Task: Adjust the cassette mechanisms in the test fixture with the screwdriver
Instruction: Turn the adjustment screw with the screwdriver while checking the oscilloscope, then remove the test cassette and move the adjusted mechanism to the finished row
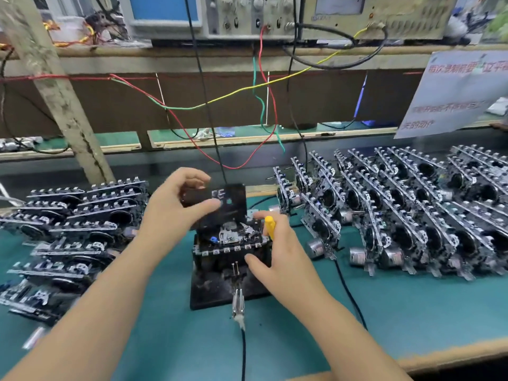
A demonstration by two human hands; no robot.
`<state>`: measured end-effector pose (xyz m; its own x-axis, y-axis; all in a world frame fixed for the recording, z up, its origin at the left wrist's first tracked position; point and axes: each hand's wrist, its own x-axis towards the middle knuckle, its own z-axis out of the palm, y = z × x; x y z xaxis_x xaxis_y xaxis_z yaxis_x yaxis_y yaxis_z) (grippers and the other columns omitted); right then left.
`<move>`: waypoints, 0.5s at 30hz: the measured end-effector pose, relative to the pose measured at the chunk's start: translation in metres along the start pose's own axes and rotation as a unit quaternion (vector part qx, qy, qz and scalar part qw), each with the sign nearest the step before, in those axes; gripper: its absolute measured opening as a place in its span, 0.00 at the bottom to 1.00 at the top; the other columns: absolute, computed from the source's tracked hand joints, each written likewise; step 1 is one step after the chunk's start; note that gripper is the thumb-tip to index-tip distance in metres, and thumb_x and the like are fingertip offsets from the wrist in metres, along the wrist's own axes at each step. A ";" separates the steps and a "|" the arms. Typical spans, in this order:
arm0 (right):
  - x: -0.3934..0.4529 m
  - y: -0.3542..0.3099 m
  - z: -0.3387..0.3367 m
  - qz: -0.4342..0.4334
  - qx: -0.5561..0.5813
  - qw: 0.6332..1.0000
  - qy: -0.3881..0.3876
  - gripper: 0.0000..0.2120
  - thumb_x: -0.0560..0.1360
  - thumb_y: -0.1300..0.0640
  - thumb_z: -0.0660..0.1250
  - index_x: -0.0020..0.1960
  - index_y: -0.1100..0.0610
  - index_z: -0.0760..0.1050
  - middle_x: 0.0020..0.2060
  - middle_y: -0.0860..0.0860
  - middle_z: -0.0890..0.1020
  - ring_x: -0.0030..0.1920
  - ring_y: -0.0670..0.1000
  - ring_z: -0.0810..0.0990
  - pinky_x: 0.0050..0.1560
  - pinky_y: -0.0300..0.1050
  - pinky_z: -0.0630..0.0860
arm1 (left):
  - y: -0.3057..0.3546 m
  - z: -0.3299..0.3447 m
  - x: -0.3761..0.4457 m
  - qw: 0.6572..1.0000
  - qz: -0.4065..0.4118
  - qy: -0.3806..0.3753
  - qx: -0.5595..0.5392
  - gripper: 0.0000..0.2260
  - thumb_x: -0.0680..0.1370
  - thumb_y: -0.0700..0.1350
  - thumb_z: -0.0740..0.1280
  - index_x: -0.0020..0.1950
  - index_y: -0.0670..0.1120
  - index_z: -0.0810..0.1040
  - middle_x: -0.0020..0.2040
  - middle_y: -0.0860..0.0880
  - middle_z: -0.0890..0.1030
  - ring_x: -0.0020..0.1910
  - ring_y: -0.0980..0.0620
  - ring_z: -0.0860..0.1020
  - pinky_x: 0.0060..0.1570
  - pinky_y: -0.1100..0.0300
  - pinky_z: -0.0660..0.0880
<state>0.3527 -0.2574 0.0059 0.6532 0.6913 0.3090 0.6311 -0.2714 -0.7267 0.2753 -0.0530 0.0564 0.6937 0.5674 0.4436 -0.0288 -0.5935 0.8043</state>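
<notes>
At the centre of the frame a cassette mechanism [229, 237] is seated on the black test fixture [220, 287], which stands on the green table [412, 312]. A dark cassette [220, 204] is pinched along its left edge by the left hand [176, 204], thumb below and fingers curled over the top. The yellow screwdriver [270, 226] is gripped in the right hand [277, 251], with the thumb resting on the fixture's front.

The mechanism is judged light but fragile: thin metal, small springs and plastic parts. It is best taken by its outer frame edges, not the head or motor. The screwdriver handle looks smooth, so a firm grip is advised.

More mechanisms are stacked at the left [74, 224] and in rows at the right [412, 210].
</notes>
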 end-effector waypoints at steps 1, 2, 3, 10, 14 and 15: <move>0.001 -0.001 0.000 -0.008 -0.010 1.000 0.002 0.31 0.76 0.57 0.72 0.73 0.44 0.61 0.61 0.39 0.68 0.59 0.31 0.66 0.60 0.24 0.61 | -0.005 -0.002 -0.006 0.994 -0.020 0.071 -0.080 0.16 0.72 0.41 0.77 0.51 0.59 0.78 0.47 0.57 0.80 0.44 0.61 0.79 0.43 0.70 0.75; 0.001 -0.002 0.001 -0.019 -0.018 1.000 0.004 0.31 0.76 0.59 0.71 0.73 0.44 0.62 0.60 0.38 0.67 0.59 0.31 0.66 0.61 0.25 0.61 | -0.012 -0.004 -0.013 0.977 -0.040 0.150 -0.148 0.16 0.74 0.41 0.75 0.52 0.60 0.77 0.47 0.57 0.79 0.43 0.62 0.78 0.41 0.69 0.77; 0.002 -0.003 0.001 -0.030 -0.022 0.999 0.005 0.30 0.76 0.60 0.71 0.72 0.45 0.63 0.60 0.38 0.68 0.60 0.32 0.67 0.62 0.28 0.62 | -0.018 -0.008 -0.021 0.955 -0.056 0.220 -0.192 0.15 0.77 0.41 0.73 0.53 0.60 0.75 0.48 0.57 0.78 0.42 0.64 0.79 0.38 0.69 0.76; 0.016 -0.010 0.001 -0.103 -0.123 0.987 -0.026 0.12 0.78 0.63 0.69 0.58 0.58 0.71 0.54 0.52 0.74 0.54 0.53 0.69 0.56 0.53 0.70 | -0.061 -0.017 -0.088 0.964 -0.264 0.024 0.011 0.12 0.80 0.40 0.67 0.52 0.58 0.79 0.68 0.41 0.71 0.62 0.43 0.76 0.63 0.46 0.75; 0.029 -0.025 -0.011 -0.091 -0.048 0.994 -0.019 0.09 0.77 0.64 0.70 0.53 0.59 0.71 0.50 0.51 0.78 0.51 0.51 0.70 0.53 0.49 0.68 | -0.035 -0.017 -0.101 0.921 -0.219 -0.080 0.311 0.22 0.76 0.55 0.72 0.69 0.60 0.73 0.79 0.39 0.59 0.79 0.43 0.50 0.76 0.45 0.50; 0.032 -0.032 -0.017 -0.086 -0.021 0.996 -0.010 0.10 0.77 0.65 0.70 0.52 0.59 0.70 0.50 0.50 0.79 0.51 0.50 0.71 0.52 0.47 0.68 | -0.021 -0.013 -0.101 0.925 -0.189 -0.071 0.322 0.25 0.74 0.57 0.73 0.71 0.61 0.72 0.80 0.42 0.57 0.79 0.43 0.50 0.76 0.43 0.49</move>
<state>0.3601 -0.2378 0.0493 0.5252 0.7429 0.4150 0.7509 -0.1751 -0.6368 0.1959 -0.0903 -0.0005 0.6564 0.7496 0.0855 0.6374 -0.6116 0.4686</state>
